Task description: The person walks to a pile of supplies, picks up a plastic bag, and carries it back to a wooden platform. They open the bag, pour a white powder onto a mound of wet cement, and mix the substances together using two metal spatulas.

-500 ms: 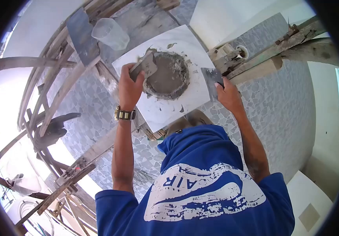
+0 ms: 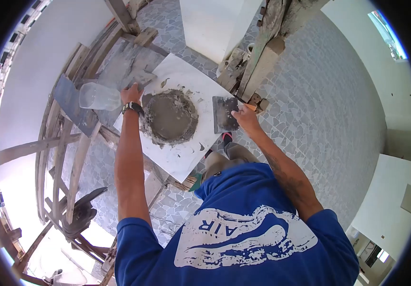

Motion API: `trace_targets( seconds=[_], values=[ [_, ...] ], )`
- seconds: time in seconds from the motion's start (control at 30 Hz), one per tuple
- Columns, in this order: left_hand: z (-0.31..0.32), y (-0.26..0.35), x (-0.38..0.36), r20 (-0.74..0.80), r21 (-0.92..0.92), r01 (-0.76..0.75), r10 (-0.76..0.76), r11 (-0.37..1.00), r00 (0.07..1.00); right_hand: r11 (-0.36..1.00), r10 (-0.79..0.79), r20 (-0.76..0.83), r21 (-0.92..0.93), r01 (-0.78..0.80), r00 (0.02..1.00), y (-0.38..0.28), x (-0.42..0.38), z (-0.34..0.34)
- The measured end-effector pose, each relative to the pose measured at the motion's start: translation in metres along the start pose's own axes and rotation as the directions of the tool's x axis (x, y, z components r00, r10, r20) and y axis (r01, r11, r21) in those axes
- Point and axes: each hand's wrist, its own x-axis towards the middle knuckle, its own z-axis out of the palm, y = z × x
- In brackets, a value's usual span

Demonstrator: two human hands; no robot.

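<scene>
My left hand (image 2: pixel 131 94) is closed on a small grey scraper (image 2: pixel 141 77), past the upper left side of a mound of wet mortar (image 2: pixel 172 117). The mortar forms a ring with a smooth, soupy middle on a white board (image 2: pixel 177 164). In my right hand (image 2: pixel 247 119) is a flat rectangular trowel (image 2: pixel 224 114), its dark blade smeared with mortar over the board's right edge. Dabs of mortar dot the board around the mound. Left of my left hand, a translucent plastic container (image 2: pixel 98 96) lies tilted on a dark flat panel (image 2: pixel 74 107).
Weathered planks (image 2: pixel 136 57) stand beyond the board. Timber beams (image 2: pixel 262 62) rise at the upper right near a white pillar (image 2: pixel 215 24). More wooden poles (image 2: pixel 55 148) cross on the left. Grey stone-patterned tiles (image 2: pixel 320 109) cover the floor.
My left hand and its scraper have moved off the mortar toward the planks and container. The trowel in my right hand has shifted inward. The whole view has turned and shifted.
</scene>
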Motion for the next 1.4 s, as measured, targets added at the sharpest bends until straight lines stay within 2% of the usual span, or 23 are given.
trace_targets(
  seconds=[0.07, 0.1, 0.13, 0.2, 0.27, 0.3, 0.33, 0.37, 0.4, 0.43, 0.47, 0.5, 0.53, 0.63, 0.7, 0.73, 0.87, 0.93, 1.0, 1.13, 1.23, 1.27, 1.4],
  values=[
    [-0.005, -0.006, 0.025, 0.040, 0.213, -0.053, 0.046, 0.976, 0.998, 0.998, -0.055, 0.032, -0.003, 0.055, 0.998, 0.008, 0.002, -0.001],
    [-0.014, -0.015, 0.050, 0.005, 0.432, -0.116, 0.126, 0.894, 0.992, 0.986, -0.164, -0.032, -0.038, 0.163, 0.986, -0.043, -0.030, -0.005],
    [-0.016, -0.018, 0.067, -0.009, 0.628, -0.164, 0.217, 0.761, 0.976, 0.976, -0.204, -0.010, -0.083, 0.203, 0.979, -0.041, -0.029, -0.010],
    [-0.007, 0.025, 0.037, 0.023, 0.834, -0.120, 0.184, 0.538, 0.983, 0.945, -0.271, 0.036, -0.179, 0.273, 0.962, -0.028, -0.029, -0.027],
    [-0.009, 0.037, 0.037, -0.004, 0.846, -0.145, 0.278, 0.512, 0.960, 0.978, -0.161, 0.076, -0.122, 0.169, 0.984, -0.049, -0.056, -0.056],
    [-0.017, 0.029, 0.057, 0.062, 0.871, -0.290, 0.497, 0.396, 0.865, 0.986, -0.069, 0.133, -0.142, 0.088, 0.989, -0.054, -0.066, -0.074],
    [-0.013, 0.041, 0.030, 0.040, 0.776, -0.352, 0.516, 0.523, 0.855, 0.986, 0.021, 0.185, -0.164, 0.009, 0.982, -0.052, -0.073, -0.094],
    [-0.019, 0.041, 0.039, 0.088, 0.718, -0.445, 0.565, 0.535, 0.821, 0.990, -0.029, 0.131, -0.133, 0.047, 0.991, -0.033, -0.077, -0.111],
    [0.011, 0.066, -0.056, 0.038, 0.455, -0.514, 0.560, 0.727, 0.827, 0.995, -0.020, 0.106, -0.093, 0.030, 0.994, -0.010, -0.083, -0.128],
    [0.024, 0.078, -0.104, 0.015, 0.586, -0.490, 0.595, 0.645, 0.803, 0.998, -0.012, 0.069, -0.055, 0.015, 0.998, 0.016, -0.089, -0.150],
    [0.027, 0.063, -0.125, 0.060, 0.450, -0.677, 0.737, 0.582, 0.673, 1.000, -0.003, 0.027, -0.017, 0.003, 1.000, 0.037, -0.100, -0.177],
    [0.043, 0.059, -0.185, 0.102, 0.339, -0.704, 0.720, 0.624, 0.687, 1.000, 0.020, 0.001, -0.013, -0.020, 1.000, 0.056, -0.117, -0.202],
    [0.068, 0.055, -0.263, 0.140, 0.231, -0.679, 0.666, 0.697, 0.732, 0.999, 0.039, -0.024, -0.007, -0.040, 0.999, 0.073, -0.134, -0.227],
    [0.116, -0.015, -0.407, 0.419, 0.221, -0.668, 0.550, 0.711, 0.723, 0.992, 0.102, -0.199, -0.052, -0.114, 0.975, 0.129, -0.186, -0.292],
    [0.145, -0.088, -0.461, 0.585, 0.276, -0.533, 0.300, 0.800, 0.753, 0.976, 0.098, -0.295, -0.158, -0.149, 0.951, 0.172, -0.218, -0.327],
    [0.159, -0.121, -0.485, 0.609, 0.375, -0.470, 0.170, 0.799, 0.775, 0.963, 0.111, -0.322, -0.199, -0.182, 0.940, 0.191, -0.230, -0.340],
    [0.167, -0.283, -0.455, 0.758, 0.615, -0.468, -0.312, 0.634, 0.573, 0.961, 0.150, -0.421, -0.152, -0.233, 0.895, 0.251, -0.278, -0.380],
    [0.179, -0.320, -0.459, 0.642, 0.761, -0.493, -0.594, 0.421, 0.485, 0.959, 0.154, -0.502, -0.130, -0.250, 0.851, 0.274, -0.301, -0.409],
    [0.218, -0.338, -0.480, 0.484, 0.824, -0.523, -0.749, 0.216, 0.453, 0.964, 0.184, -0.605, -0.044, -0.264, 0.775, 0.289, -0.329, -0.436],
    [0.319, -0.364, -0.525, 0.362, 0.773, -0.634, -0.833, 0.018, 0.419, 0.929, 0.351, -0.748, 0.201, -0.311, 0.564, 0.311, -0.393, -0.488],
    [0.389, -0.386, -0.576, 0.302, 0.740, -0.669, -0.855, -0.068, 0.422, 0.882, 0.436, -0.806, 0.296, -0.366, 0.400, 0.384, -0.418, -0.510],
    [0.411, -0.397, -0.592, 0.283, 0.733, -0.674, -0.860, -0.092, 0.425, 0.883, 0.455, -0.804, 0.350, -0.313, 0.384, 0.405, -0.431, -0.514],
    [0.521, -0.455, -0.669, 0.228, 0.724, -0.677, -0.883, -0.127, 0.409, 0.722, 0.611, -0.749, 0.660, 0.207, 0.257, 0.531, -0.474, -0.488]
  ],
)
